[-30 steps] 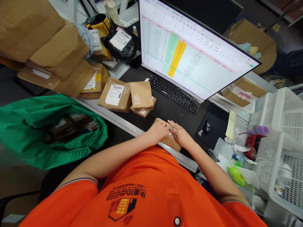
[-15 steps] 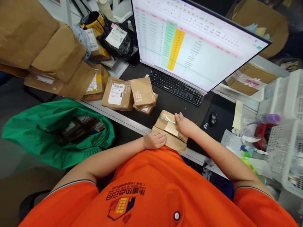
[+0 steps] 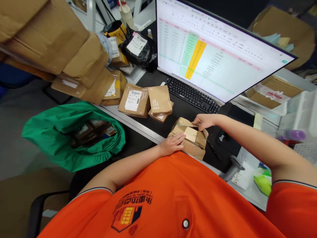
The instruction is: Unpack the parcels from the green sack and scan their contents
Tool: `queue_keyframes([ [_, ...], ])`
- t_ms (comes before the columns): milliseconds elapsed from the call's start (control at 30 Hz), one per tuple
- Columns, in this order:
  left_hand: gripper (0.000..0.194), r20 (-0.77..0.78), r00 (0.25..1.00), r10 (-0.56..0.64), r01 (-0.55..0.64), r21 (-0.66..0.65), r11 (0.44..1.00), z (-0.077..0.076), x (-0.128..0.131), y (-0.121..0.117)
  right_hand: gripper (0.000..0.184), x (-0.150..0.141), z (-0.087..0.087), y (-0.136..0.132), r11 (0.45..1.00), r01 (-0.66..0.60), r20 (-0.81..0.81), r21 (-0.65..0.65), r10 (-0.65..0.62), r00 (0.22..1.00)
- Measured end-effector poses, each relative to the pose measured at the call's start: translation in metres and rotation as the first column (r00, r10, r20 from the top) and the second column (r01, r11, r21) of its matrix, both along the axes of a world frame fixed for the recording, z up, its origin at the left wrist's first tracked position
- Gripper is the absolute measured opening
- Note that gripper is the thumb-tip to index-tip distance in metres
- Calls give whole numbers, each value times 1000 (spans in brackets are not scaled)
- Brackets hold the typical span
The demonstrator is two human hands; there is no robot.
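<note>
A small brown cardboard box point(image 3: 194, 148) lies at the desk's front edge, close against the orange shirt. Its top is partly open, with clear tape along the far side and a paler cardboard piece point(image 3: 191, 134) showing in the gap. My left hand point(image 3: 172, 144) rests on the box's left side, fingers stretched out over the top. At the far right corner, my right hand point(image 3: 205, 121) has its fingers closed on a raised flap of the box. Its fingertips are partly hidden behind the flap.
Small parcels point(image 3: 133, 100) lie left of the box, below larger stacked cartons point(image 3: 81, 62). A green sack point(image 3: 49, 142) holding boxes stands at left. Beyond are a keyboard point(image 3: 193, 94) and monitor point(image 3: 223, 66). A grey handheld scanner point(image 3: 232, 168) and a dark pen-like stick point(image 3: 214, 150) lie at right.
My right hand has shifted to the box's far right corner, and a flap there is lifted. My left hand's fingers have stretched further over the top. The camera view has swung left.
</note>
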State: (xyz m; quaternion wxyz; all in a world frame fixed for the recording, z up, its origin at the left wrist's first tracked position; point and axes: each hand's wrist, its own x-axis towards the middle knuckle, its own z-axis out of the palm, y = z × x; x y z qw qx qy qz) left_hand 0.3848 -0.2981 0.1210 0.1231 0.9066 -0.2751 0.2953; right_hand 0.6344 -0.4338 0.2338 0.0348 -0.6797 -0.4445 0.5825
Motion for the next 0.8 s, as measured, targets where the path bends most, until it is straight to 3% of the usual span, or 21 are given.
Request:
queue_keyframes([
  [67,4,21,1000,-4,4,3,1000,2,-2,2,24,0,11,14,989,-97,11,-112,98,995],
  [167,9,12,1000,20,-20,-10,1000,7,-6,6,22,-22,29,38,962,-202,226,-185,242,944],
  [233,18,-50,999,15,-15,1,1000,10,-9,7,27,-51,35,53,965,-192,395,-179,249,884],
  [333,32,-200,979,-40,44,15,999,14,-11,5,41,-98,30,70,979,-142,636,-149,205,744],
  [433,38,-329,944,-25,34,19,999,20,-15,2,41,-120,17,82,984,-124,730,-127,177,660],
  [600,51,-436,899,53,-46,27,999,21,-23,3,29,-93,9,86,960,-253,668,-121,267,694],
  [800,52,-336,942,28,-34,-13,999,1,-21,3,29,-55,12,84,890,-448,565,-79,410,716],
])
